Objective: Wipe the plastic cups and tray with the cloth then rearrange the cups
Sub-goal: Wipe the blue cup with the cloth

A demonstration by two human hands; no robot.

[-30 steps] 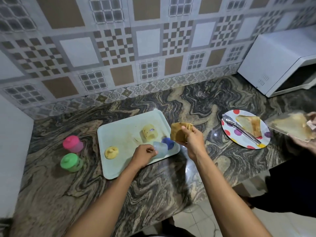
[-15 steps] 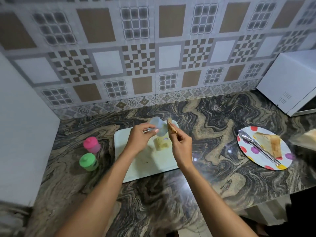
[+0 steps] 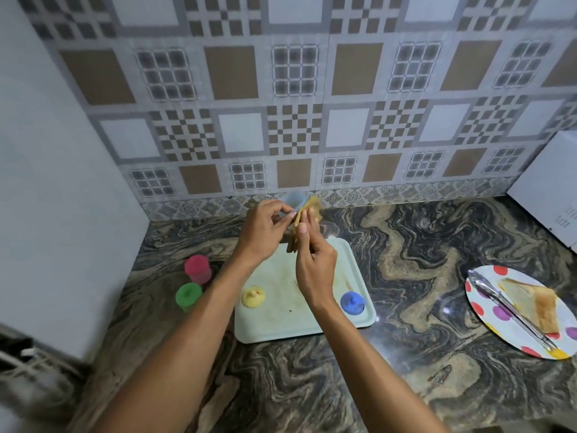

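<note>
Mid-wipe on the clear cup (image 3: 293, 200), pinched in the grip of the left hand (image 3: 265, 228) above the far edge of the tray (image 3: 281, 326), with the cloth (image 3: 313, 204) pinched against it by the right hand (image 3: 315, 270). Looks early: smudged tray plus pink cup (image 3: 197, 268) and green cup (image 3: 188, 294), left of it on the worktop (image 3: 406, 370), probably yet to do.

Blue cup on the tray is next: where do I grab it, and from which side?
Best from above, I think: pinch the blue cup across its round sides; it sits flat near the tray's right front corner, bare tray around it.
</note>
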